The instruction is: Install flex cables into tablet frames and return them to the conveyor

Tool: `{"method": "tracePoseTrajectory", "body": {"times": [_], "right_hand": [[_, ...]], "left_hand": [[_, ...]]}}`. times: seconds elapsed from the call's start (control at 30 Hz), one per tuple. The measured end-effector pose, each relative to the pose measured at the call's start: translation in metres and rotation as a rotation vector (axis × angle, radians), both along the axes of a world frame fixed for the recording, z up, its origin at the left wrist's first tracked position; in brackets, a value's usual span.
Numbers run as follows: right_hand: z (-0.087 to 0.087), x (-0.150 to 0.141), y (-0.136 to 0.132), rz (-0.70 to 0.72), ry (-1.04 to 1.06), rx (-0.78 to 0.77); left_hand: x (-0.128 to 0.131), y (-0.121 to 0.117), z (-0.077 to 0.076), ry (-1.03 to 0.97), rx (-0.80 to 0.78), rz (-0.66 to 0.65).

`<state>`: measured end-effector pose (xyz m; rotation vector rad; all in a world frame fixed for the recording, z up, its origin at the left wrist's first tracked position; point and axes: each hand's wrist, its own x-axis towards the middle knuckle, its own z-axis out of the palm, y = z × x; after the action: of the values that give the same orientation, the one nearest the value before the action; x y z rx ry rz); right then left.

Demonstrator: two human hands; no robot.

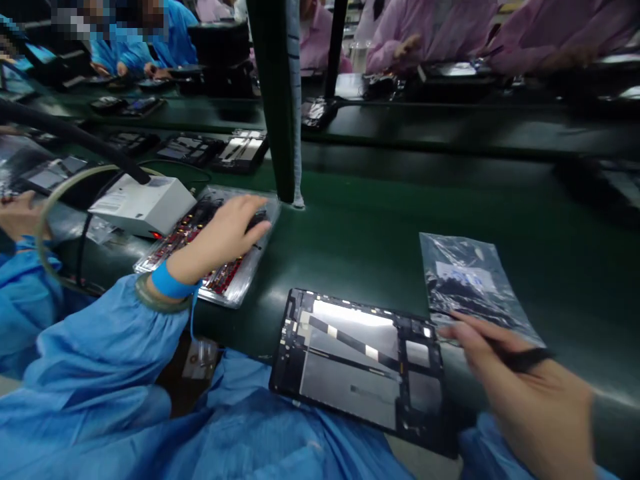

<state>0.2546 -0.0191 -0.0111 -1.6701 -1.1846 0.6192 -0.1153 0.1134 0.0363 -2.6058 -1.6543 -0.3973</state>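
My left hand [227, 230] is over a clear plastic tray [243, 293] of small red and black electronic parts. Its thumb and fingers are apart, near the black parts at the tray's far end. A blue band circles that wrist. In my right hand [535, 393] is a slim dark tool that looks like tweezers [525, 359], its tip blurred beside the tablet's right edge. Between my hands lies an opened tablet [350, 393], its inside facing up, with a striped flat cable [350, 340] running across it. A clear plastic bag [460, 247] with dark contents rests behind my right hand.
A white box [145, 203] with a red light stands left of the tray. A green post [277, 100] rises from the bench behind it. More opened tablets [243, 148] lie farther back. A neighbour's hand [23, 217] is at far left; people in blue and pink work opposite.
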Motion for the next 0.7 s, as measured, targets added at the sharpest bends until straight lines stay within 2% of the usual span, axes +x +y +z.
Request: {"method": "tracePoseTrajectory", "body": {"times": [0.1, 0.2, 0.3, 0.4, 0.57, 0.7], "right_hand": [[-0.018, -0.009, 0.003, 0.323, -0.492, 0.232], [-0.036, -0.021, 0.01, 0.554, -0.751, 0.39], [-0.046, -0.03, 0.016, 0.579, -0.902, 0.464], [-0.048, -0.035, 0.017, 0.591, -1.039, 0.475], [-0.046, -0.035, 0.015, 0.621, -1.135, 0.425], [-0.045, -0.036, 0.015, 0.611, -1.148, 0.391]], "left_hand": [[0.034, -0.031, -0.016, -0.065, -0.163, -0.365], [0.066, -0.052, -0.043, -0.077, -0.274, -0.577], [0.086, -0.058, -0.068, -0.107, -0.294, -0.647], [0.096, -0.057, -0.082, -0.157, -0.246, -0.675], [0.103, -0.056, -0.088, -0.169, -0.169, -0.693], [0.108, -0.056, -0.086, -0.004, -0.107, -0.733]]}}
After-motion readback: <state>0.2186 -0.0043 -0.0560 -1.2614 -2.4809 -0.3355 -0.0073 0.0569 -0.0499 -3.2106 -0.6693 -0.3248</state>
